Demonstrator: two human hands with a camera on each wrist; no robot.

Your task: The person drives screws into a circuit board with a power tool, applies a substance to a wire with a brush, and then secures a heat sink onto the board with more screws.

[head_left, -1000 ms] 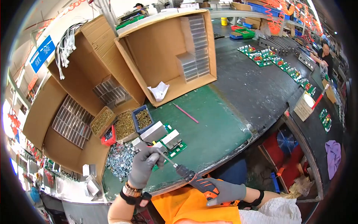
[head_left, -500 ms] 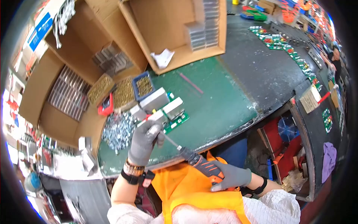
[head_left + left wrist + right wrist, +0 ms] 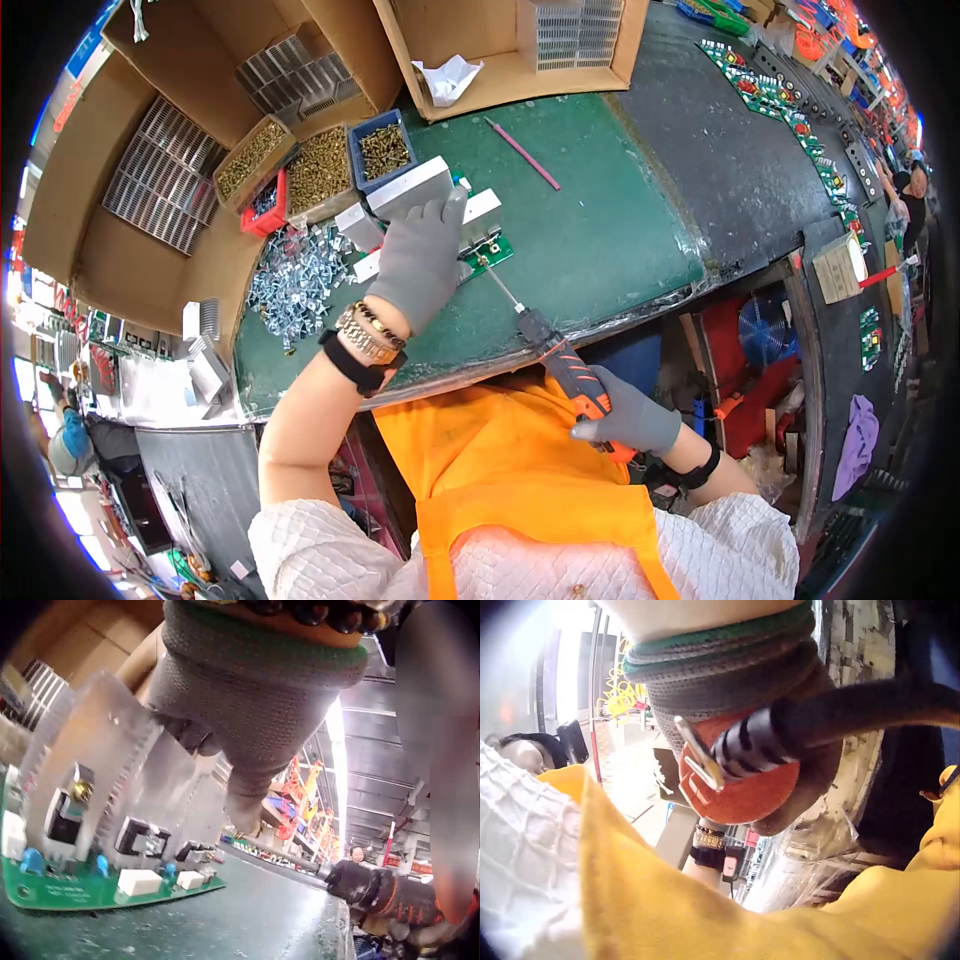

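1. Here's the right hand (image 3: 635, 412), low on the near right, fingers wrapped round the handle of the electric screwdriver (image 3: 572, 375).
2. The circuit board (image 3: 497, 252) lies to the far left of that grip, on the green mat (image 3: 600, 215) just in from the table's near edge.
3. Look at the lines: the board's long side runs from near left to far right, while the screwdriver's long axis points far-left, roughly crosswise to it.
4. The bit (image 3: 503, 287) closes the gap, its tip at the board's right part, beside the white heat sink (image 3: 480, 215). Touching or just above? I can't tell.
5. The left hand (image 3: 420, 255) is the nearer one, reaching in over the board's left part and onto the heat sinks; pinching or only resting, I can't tell, with fingertips partly hidden.
6. So everything seems to hang on that tip-to-board line, with the left hand close on its left.
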